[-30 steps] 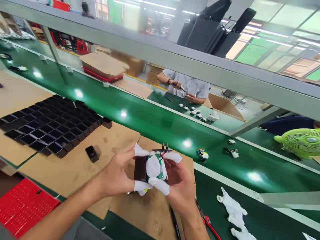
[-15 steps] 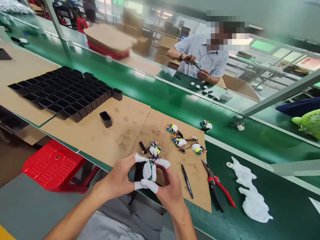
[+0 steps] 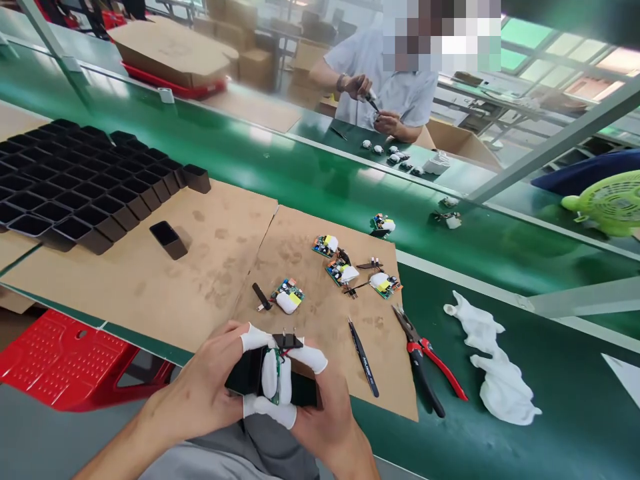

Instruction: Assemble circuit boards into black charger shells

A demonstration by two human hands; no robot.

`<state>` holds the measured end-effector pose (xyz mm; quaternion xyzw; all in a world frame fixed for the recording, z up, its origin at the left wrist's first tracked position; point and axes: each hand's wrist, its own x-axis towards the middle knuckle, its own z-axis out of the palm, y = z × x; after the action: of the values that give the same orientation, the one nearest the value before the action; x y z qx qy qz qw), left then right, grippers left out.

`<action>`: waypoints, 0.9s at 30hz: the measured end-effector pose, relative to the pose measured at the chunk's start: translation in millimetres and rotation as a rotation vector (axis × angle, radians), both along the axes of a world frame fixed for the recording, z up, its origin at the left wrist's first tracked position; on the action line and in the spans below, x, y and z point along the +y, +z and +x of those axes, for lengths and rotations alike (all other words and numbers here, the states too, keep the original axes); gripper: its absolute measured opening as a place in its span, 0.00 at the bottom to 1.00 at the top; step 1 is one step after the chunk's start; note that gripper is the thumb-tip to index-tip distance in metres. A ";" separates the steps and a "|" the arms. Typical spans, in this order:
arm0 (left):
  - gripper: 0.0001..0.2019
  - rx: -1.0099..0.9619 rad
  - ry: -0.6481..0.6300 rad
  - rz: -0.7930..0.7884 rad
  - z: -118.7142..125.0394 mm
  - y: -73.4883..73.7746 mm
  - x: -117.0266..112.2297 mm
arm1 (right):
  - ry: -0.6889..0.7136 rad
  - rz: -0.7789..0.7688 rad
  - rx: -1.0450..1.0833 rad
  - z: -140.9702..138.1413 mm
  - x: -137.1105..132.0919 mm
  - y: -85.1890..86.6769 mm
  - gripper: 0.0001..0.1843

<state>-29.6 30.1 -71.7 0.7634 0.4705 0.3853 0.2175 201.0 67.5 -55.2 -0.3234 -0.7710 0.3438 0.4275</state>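
**Board (image 3: 285,383) held at the mouth of a black case (image 3: 247,373)**

Both hands meet low, just off the near edge of a cardboard sheet (image 3: 310,320). The left hand (image 3: 197,383) pinches the case between thumb and finger; the right hand (image 3: 333,417) pinches the white-padded board the same way, its two-pin plug (image 3: 289,341) at the far end. The step looks like fitting board into case; how deep it sits, I cannot tell. The next move seems to call for keeping the board square to the opening and the plug's wires untrapped. Four spare boards (image 3: 289,297) and tweezers (image 3: 363,357) lie on the cardboard; leftward, one loose case (image 3: 175,247) stands apart from the rows.
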 end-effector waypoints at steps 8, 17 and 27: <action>0.49 0.083 0.035 -0.099 -2.1 -14.1 -14.4 | 0.025 -0.084 0.006 0.5 -0.3 3.2 0.33; 0.32 -0.236 -0.026 -0.380 6.7 22.4 11.1 | -0.078 -0.136 0.017 16.9 -15.5 -24.3 0.47; 0.28 -0.215 -0.090 -0.308 4.0 22.1 15.3 | -0.044 -0.147 0.179 8.4 -11.9 -9.3 0.31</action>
<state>-25.6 45.4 -49.7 0.6958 0.4632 0.3781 0.3979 209.5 55.7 -64.5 -0.3389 -0.6952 0.4172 0.4774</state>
